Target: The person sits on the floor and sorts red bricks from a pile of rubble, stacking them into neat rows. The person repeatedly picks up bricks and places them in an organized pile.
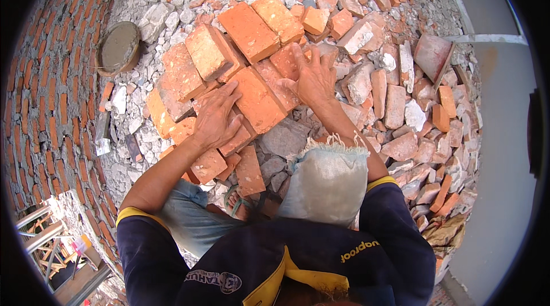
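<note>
A loose stack of orange-red bricks lies in front of me. My left hand (216, 118) rests on its near left part, fingers stretched and thumb apart. Those fingertips touch the left edge of a bright orange brick (259, 101). Farther right, my right hand (314, 78) spans the end of a reddish brick (284, 62), fingers over the far side and thumb on the near side. Two large bricks, a red one (247, 30) and a paler orange one (277, 18), lie just beyond. A chipped brick (207, 53) sits to the left.
Grey rubble (172, 19) surrounds the stack, and a heap of broken bricks (395, 105) spreads to the right. A round tub of wet mortar (118, 48) stands at the left, near a brick wall (57, 77). A grey panel (507, 134) borders the right side.
</note>
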Demonstrator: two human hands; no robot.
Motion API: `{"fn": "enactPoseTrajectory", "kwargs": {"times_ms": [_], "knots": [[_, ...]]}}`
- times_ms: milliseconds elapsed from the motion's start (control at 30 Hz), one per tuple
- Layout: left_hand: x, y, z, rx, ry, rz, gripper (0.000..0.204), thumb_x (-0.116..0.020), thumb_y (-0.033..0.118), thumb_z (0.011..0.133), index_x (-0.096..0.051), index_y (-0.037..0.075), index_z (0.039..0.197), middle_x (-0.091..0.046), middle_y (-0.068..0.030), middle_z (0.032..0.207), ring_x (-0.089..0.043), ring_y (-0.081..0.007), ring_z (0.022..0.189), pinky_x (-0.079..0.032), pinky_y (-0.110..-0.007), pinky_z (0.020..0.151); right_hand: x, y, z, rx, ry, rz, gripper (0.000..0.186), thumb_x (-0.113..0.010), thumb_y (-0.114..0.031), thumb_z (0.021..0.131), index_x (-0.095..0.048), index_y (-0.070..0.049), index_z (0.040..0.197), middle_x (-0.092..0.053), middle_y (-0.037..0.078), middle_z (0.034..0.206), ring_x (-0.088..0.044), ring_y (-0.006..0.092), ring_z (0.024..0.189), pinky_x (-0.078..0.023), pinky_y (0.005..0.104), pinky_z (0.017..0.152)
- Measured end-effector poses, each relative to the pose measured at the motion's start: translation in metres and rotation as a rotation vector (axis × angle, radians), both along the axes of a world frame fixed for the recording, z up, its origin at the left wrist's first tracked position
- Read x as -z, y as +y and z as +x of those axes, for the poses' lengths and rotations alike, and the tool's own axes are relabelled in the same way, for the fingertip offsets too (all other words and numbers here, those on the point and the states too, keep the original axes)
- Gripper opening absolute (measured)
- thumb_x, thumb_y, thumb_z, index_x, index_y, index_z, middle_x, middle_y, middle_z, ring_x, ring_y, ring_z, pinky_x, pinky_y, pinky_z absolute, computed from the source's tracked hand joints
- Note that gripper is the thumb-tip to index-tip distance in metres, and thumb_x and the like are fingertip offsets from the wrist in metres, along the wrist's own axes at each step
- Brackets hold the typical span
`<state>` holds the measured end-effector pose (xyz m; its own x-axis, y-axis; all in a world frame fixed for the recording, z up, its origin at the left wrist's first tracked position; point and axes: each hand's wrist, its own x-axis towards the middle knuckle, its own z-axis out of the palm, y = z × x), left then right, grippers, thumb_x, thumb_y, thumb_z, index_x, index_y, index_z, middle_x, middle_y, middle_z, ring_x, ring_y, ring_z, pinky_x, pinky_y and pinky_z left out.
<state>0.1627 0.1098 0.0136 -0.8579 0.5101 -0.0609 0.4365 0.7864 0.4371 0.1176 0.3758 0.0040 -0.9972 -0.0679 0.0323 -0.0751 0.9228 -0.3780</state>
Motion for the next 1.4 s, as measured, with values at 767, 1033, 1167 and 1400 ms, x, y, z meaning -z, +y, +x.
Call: {"fn": "enactPoseTrajectory", "kwargs": {"times_ms": [767,1033,1167,1400], "knots": [[0.015,0.000,-0.006,0.144,0.065,-0.056,0.075,-0.045,0.056,0.094,-0.047,-0.005,0.137,-0.036,-0.0189,0.153,-0.028,-0.0379,0.143,-0.016,-0.049,0.119,0.057,0.293,0.407,1.329,-0.399,0.223,0.067,-0.074,-0.030,0.078,-0.047,-0.006,0.135,-0.043,0.027,0.134,-0.044,0.0427,0.125,-0.040,0.0476,0.104],[0.006,0.009,-0.004,0.152,0.045,0.027,0.059,-0.052,0.038,0.094,-0.051,-0.006,0.133,-0.040,-0.0196,0.150,-0.031,-0.0401,0.141,-0.020,-0.049,0.117,0.043,0.403,0.411,1.328,-0.403,0.559,0.078,-0.075,-0.027,0.076,-0.034,-0.007,0.139,-0.044,0.023,0.132,-0.045,0.0421,0.124,-0.045,0.0482,0.100],[0.004,0.011,-0.003,0.045,-0.003,0.094,0.049,-0.058,0.027,0.091,-0.054,-0.006,0.128,-0.044,-0.0205,0.147,-0.038,-0.0397,0.137,-0.025,-0.049,0.115,0.043,0.457,0.408,1.301,-0.453,0.462,0.074,-0.079,-0.026,0.073,-0.039,-0.006,0.132,-0.054,0.023,0.132,-0.054,0.0409,0.120,-0.050,0.0488,0.094],[0.002,-0.002,0.005,-0.041,0.009,-0.066,0.050,-0.063,0.021,0.082,-0.055,-0.003,0.125,-0.042,-0.0191,0.147,-0.041,-0.0373,0.134,-0.032,-0.047,0.111,-0.013,0.444,0.350,0.968,-0.436,0.842,0.049,-0.052,-0.045,0.092,-0.064,-0.003,0.115,-0.070,0.024,0.092,-0.069,0.0415,0.084,-0.054,0.0522,0.071]]}}
